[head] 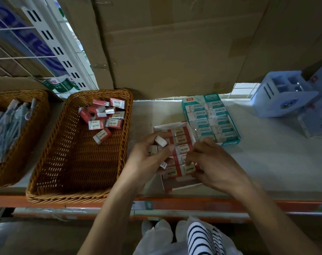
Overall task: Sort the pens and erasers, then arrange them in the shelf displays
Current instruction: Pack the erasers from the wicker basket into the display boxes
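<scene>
A red and white display box [176, 184] of 2B erasers lies on the shelf in front of me. My left hand [149, 159] hovers over its left side and grips several erasers; one white eraser [161, 141] sticks up between thumb and fingers. My right hand [211, 161] reaches into the box's right side and pinches a 2B eraser [189, 169] in the lower row. A wicker basket [51, 162] to the left holds several loose red erasers [106, 116] at its far end. Another wicker basket [38, 115] at the far left holds grey pens [7, 124].
A teal box [211, 118] of wrapped erasers lies behind the red box. A light blue pen holder [281, 94] and a white perforated item [316, 116] stand at the right. Cardboard cartons [174, 43] form the back wall. The shelf's orange front rail [193, 204] runs below.
</scene>
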A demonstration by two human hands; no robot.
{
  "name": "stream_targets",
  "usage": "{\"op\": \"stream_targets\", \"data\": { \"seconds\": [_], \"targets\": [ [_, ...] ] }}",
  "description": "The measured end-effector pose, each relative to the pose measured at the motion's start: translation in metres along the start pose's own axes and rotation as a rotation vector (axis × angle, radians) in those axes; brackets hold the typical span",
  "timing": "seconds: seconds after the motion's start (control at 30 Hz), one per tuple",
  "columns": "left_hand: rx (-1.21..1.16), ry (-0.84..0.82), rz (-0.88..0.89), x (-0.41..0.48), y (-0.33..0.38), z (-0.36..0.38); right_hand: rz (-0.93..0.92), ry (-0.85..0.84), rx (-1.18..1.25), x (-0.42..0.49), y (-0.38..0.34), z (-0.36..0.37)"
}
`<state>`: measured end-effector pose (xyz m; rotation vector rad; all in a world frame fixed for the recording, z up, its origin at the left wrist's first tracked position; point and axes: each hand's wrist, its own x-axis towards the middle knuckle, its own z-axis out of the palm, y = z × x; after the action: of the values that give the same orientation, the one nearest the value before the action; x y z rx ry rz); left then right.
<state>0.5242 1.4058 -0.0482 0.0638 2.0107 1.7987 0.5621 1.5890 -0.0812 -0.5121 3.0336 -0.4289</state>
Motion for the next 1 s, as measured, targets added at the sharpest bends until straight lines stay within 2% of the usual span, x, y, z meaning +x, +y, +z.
{"op": "stream_targets", "data": {
  "seconds": [0.17,0.27,0.37,0.53,0.63,0.77,1.0],
  "targets": [
    [0.047,0.012,0.044,0.002,-0.005,0.001,0.040,0.008,0.033,0.004,-0.001,-0.002],
    [-0.007,0.007,0.034,0.000,-0.007,-0.001,0.086,0.196,0.305,0.004,-0.007,-0.011],
    [-0.060,-0.019,0.039,-0.003,-0.005,0.000,0.045,0.250,0.493,0.005,-0.012,-0.013],
    [-0.024,-0.004,0.075,-0.004,-0.006,-0.002,0.028,0.311,0.484,0.009,-0.017,-0.012],
    [0.096,0.032,0.080,-0.003,-0.011,-0.009,0.071,0.197,0.447,0.006,-0.012,-0.016],
    [-0.007,0.034,0.039,-0.002,-0.009,-0.011,0.060,-0.117,0.347,0.006,-0.018,-0.014],
    [0.000,0.116,0.066,0.000,-0.009,-0.009,0.032,-0.330,0.425,0.019,-0.027,-0.014]
  ]
}}
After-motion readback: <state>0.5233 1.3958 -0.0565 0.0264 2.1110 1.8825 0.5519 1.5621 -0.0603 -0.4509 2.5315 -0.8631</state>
